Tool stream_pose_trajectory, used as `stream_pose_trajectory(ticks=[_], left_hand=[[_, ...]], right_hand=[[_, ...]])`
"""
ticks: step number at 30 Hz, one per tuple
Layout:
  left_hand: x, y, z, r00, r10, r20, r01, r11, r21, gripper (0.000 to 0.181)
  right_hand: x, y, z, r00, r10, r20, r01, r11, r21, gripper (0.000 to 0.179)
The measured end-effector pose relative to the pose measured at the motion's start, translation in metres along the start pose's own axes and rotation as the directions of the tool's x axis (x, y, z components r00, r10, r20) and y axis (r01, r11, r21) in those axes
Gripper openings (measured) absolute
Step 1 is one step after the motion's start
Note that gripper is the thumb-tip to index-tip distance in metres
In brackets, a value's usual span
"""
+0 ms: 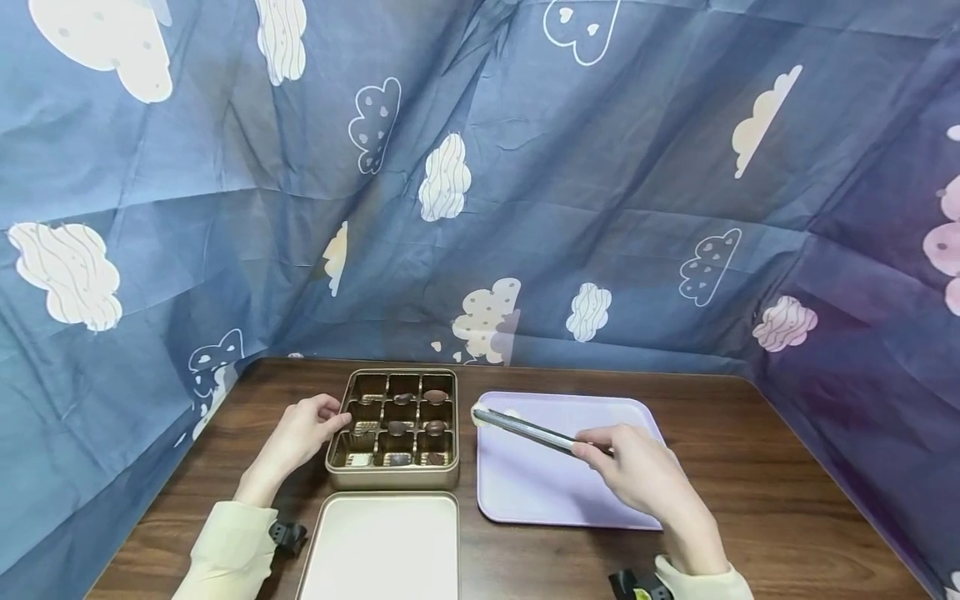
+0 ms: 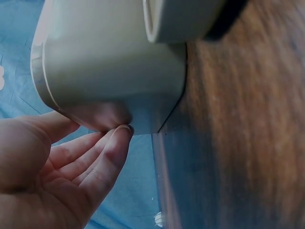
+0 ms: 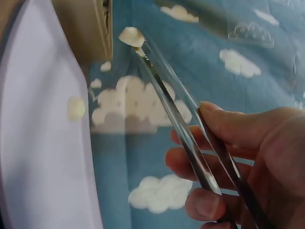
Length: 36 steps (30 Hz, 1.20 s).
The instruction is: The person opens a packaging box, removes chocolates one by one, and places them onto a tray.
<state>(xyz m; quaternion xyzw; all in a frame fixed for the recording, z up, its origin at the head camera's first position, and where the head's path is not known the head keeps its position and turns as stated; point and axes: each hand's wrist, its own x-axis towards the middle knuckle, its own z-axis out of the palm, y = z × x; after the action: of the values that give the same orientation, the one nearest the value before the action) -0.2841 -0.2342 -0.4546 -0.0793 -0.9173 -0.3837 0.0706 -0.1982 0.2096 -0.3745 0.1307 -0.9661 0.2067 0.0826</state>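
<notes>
My right hand (image 1: 637, 467) holds slim metal tongs (image 1: 528, 429) over the lilac tray (image 1: 555, 487). Their serrated tips grip a small cream-white piece (image 3: 131, 37), like white chocolate, near the tray's left edge. Another pale piece (image 3: 76, 109) lies on the tray. My left hand (image 1: 303, 429) touches the left side of a gold tin (image 1: 393, 477), fingertips against its wall and thumb by the rim. Divided into several compartments, the tin has dark chocolates (image 1: 435, 397) in its middle and right columns and a white piece (image 1: 361, 459) at the front left.
A pale, gold-rimmed tin lid (image 1: 382, 550) lies in front of the tin on the brown wooden table (image 1: 750, 467). Blue cloud-patterned cloth (image 1: 525, 208) hangs behind and along both sides.
</notes>
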Motion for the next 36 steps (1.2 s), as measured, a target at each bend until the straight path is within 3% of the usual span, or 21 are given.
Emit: stream_pose_trajectory(ticks=[3,7,20,36], left_hand=[[-0.001,-0.001,0.0,1.0,-0.01,0.006,0.01,1.0,0.001,0.023],[-0.001,-0.002,-0.001,1.0,-0.006,0.016,0.006,1.0,-0.001,0.024],[-0.001,0.0,0.002,1.0,-0.009,0.014,0.009,1.0,-0.01,0.024],[0.001,0.0,0.0,1.0,-0.006,0.01,0.006,1.0,-0.012,0.023]], right_hand=[[-0.007,0.015,-0.001,0.998,0.064,0.027,-0.064,0.998,0.002,0.008],[-0.012,0.028,-0.001,0.994,0.091,0.059,-0.093,0.995,0.031,0.007],[-0.012,0.058,0.016,0.984,0.093,0.151,-0.115,0.983,0.143,0.012],[-0.01,0.066,0.026,0.973,0.115,0.199,-0.15,0.974,0.173,0.015]])
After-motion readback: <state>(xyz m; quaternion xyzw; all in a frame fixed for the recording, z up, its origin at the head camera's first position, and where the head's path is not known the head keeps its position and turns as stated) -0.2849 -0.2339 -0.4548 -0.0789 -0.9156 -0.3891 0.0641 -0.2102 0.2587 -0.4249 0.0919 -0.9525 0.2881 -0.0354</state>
